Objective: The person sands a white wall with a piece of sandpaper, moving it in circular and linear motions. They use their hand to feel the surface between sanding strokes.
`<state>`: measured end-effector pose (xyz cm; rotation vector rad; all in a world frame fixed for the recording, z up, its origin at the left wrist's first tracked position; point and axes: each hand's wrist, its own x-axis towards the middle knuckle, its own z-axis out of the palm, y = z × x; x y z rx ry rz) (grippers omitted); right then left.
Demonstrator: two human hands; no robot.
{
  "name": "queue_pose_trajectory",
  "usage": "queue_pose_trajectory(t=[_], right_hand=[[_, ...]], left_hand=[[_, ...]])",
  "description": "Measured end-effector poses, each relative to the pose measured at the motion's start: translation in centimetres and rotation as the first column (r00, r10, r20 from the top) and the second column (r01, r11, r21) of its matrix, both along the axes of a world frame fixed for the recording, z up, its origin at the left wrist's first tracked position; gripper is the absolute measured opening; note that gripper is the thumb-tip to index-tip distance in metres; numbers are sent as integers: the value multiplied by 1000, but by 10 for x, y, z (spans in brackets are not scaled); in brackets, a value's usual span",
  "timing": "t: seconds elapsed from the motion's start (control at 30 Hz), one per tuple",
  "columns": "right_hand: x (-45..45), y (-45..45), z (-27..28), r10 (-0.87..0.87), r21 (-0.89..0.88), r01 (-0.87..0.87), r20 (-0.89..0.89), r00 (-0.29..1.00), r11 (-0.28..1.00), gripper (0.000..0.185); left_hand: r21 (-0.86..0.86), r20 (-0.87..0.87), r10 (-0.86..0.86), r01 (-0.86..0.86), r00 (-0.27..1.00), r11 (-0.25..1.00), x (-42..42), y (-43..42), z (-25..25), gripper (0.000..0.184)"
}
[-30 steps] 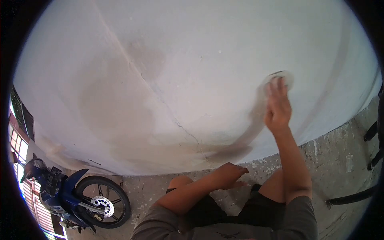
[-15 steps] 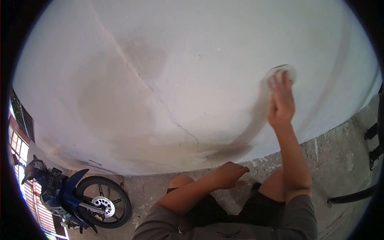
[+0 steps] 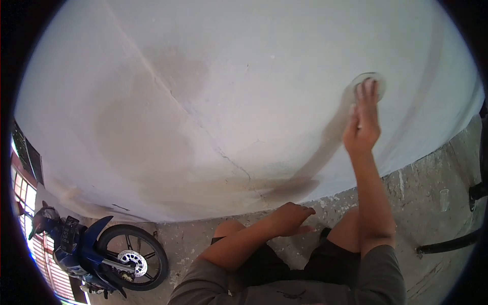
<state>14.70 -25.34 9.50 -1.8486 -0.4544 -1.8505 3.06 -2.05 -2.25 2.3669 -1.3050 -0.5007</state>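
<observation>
My right hand (image 3: pixel 365 117) is raised against the pale wall (image 3: pixel 284 101), its fingers over a round, light-coloured disc (image 3: pixel 380 87) that lies flat on the surface. The disc's edge shows around the fingertips; what it is made of I cannot make out. My left hand (image 3: pixel 295 219) hangs low in front of the wall's foot, fingers and thumb apart, holding nothing. A crack (image 3: pixel 219 151) runs diagonally down the wall, with darker patches on both sides.
A blue motorcycle (image 3: pixel 81 244) stands at the lower left, its front wheel near the wall. Black curved legs (image 3: pixel 450 247) of some object are at the right. A clear cup (image 3: pixel 444 200) is on the rough concrete floor (image 3: pixel 193 244).
My right hand has moved upward and slightly right along the wall with the disc. My left hand has hardly moved.
</observation>
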Motion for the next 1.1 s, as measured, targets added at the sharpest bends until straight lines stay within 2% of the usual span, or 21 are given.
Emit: queue_pose_trajectory(t=[0.03, 0.07, 0.13, 0.2, 0.27, 0.3, 0.4, 0.43, 0.47, 0.53, 0.57, 0.6, 0.67, 0.7, 0.73, 0.8, 0.83, 0.93, 0.97, 1.07, 1.1], right_hand=[[-5, 11, -7, -12, -52, 9, -75, 997, 999, 44], [-9, 19, -14, -15, -48, 12, -76, 997, 999, 44], [-13, 31, -23, 61, -322, -96, -118, 991, 942, 42], [-10, 17, -15, 71, -326, -101, -103, 992, 940, 40], [-4, 0, -4, -39, -137, 27, -83, 996, 990, 39], [0, -1, 0, 16, -8, -16, -6, 1000, 1000, 40], [-5, 11, -11, 15, -51, -18, -59, 998, 999, 41], [-9, 16, -18, 0, -139, -17, -118, 993, 990, 41], [-11, 17, -17, -2, -135, -15, -118, 993, 991, 41], [-14, 18, -11, 66, -298, -103, -133, 989, 949, 41], [-10, 8, -6, -22, -283, -14, -124, 992, 959, 40], [-5, 4, 1, -18, -289, -19, -125, 992, 957, 40], [2, -2, 9, 4, 11, -4, 34, 999, 1000, 37], [1, 3, 6, -7, 31, 6, 12, 1000, 1000, 35], [-2, 10, 0, -10, 33, 10, 11, 1000, 999, 35], [-13, 27, -14, 14, -194, -41, -141, 990, 980, 35], [-15, 32, -14, 53, -265, -84, -120, 991, 961, 37], [-7, 15, -2, 36, -246, -57, -90, 995, 968, 37], [-4, 13, 4, 14, -145, -19, -38, 999, 989, 37], [-4, 18, 3, 11, -68, -11, -1, 1000, 998, 37], [-7, 22, -8, 22, -116, -32, -84, 996, 993, 36]], left_hand=[[50, -35, 5, -3, 999, 999, 1, -1, 1, 61], [54, -35, 2, 0, 999, 999, 2, -2, 1, 61], [36, -23, 5, -4, 1000, 999, 1, 0, 4, 60], [35, -13, 19, -18, 1000, 999, 1, 1, 12, 60], [21, -10, 32, -31, 999, 999, 0, 0, 12, 59], [-1, -7, 29, -29, 1000, 1000, 1, 1, 10, 59], [-1, -12, 24, -24, 1000, 1000, 3, 1, 5, 59], [18, -20, 30, -30, 999, 999, 3, 1, 4, 59], [23, -20, 28, -28, 999, 999, 3, 0, 5, 59], [30, -26, 28, -28, 999, 999, 4, -1, 9, 59], [28, -27, 32, -31, 999, 999, 4, 0, 9, 59], [6, -3, 27, -27, 1000, 1000, 3, -1, 9, 59], [-21, 14, 22, -22, 1000, 1000, 2, -1, 7, 59], [-18, 3, 23, -23, 1000, 1000, 2, -1, 5, 59], [-12, -5, 21, -21, 1000, 1000, 3, -1, 5, 59], [18, -11, 11, -11, 1000, 1000, 3, -3, 7, 59], [42, -18, 7, -7, 1000, 999, 3, -3, 7, 59], [12, 10, 6, -6, 1000, 1000, 2, -2, 5, 59], [6, 8, 10, -10, 1000, 1000, 2, -2, 5, 59], [-15, 0, 13, -13, 1000, 1000, 1, -2, 6, 59], [-19, -2, 16, -16, 1000, 1000, 1, -2, 4, 59]])
